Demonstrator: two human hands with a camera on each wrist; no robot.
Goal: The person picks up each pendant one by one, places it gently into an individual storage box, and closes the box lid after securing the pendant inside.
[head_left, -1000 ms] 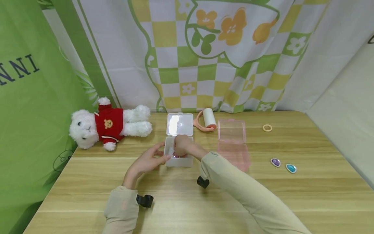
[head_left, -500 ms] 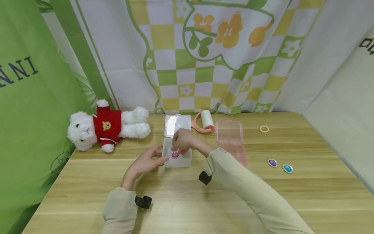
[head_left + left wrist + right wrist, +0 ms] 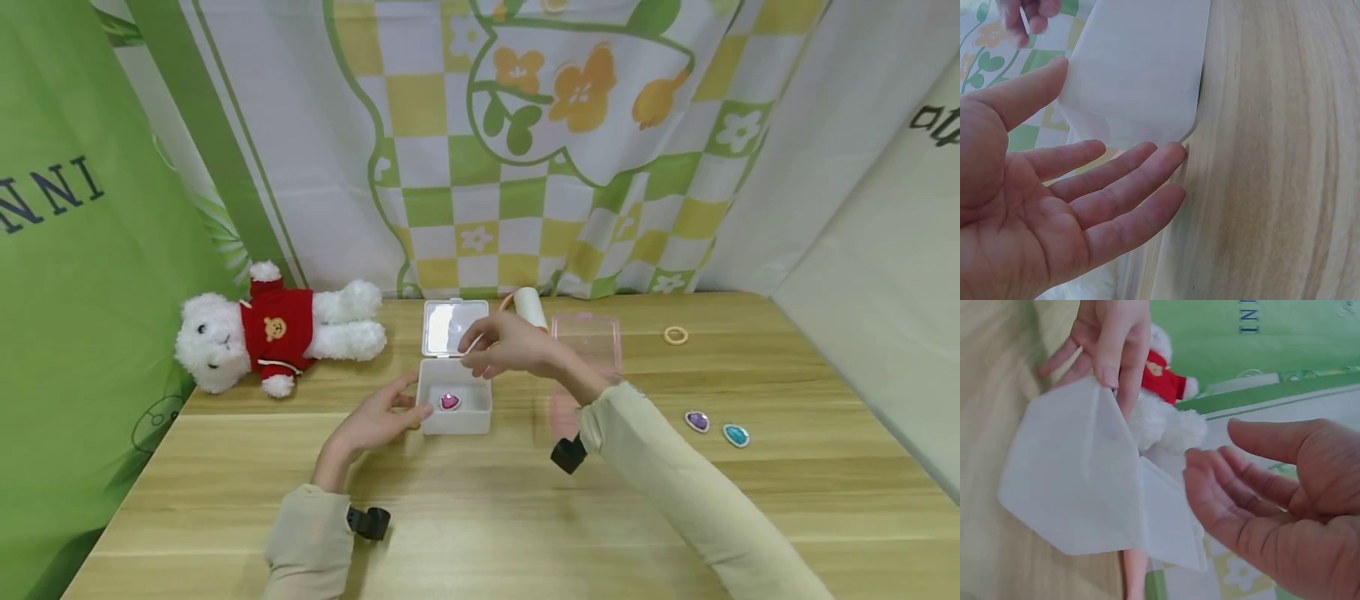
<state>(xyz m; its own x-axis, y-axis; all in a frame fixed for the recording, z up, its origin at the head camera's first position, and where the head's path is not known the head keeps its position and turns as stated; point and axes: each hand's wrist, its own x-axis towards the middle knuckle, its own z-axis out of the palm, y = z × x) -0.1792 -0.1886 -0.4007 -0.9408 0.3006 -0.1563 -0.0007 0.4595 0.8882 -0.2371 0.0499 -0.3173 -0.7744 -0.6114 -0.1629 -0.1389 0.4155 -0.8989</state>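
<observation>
Touching the white box (image 3: 456,422) on the desk (image 3: 465,500) with the left hand (image 3: 380,414), spreading nearly straight fingers without gripping, while hovering the right hand (image 3: 512,343) by its back right corner, loosely curling parted fingers around nothing visible, behind the pink gem (image 3: 449,402) lying inside.

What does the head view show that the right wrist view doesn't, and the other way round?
Only the head view shows the pink gem lying inside the white box, the purple gem, the blue gem and the small ring. Only the right wrist view shows cursive lettering on the green cloth. Both show the left hand touching that box, the right hand and the white plush toy.
</observation>
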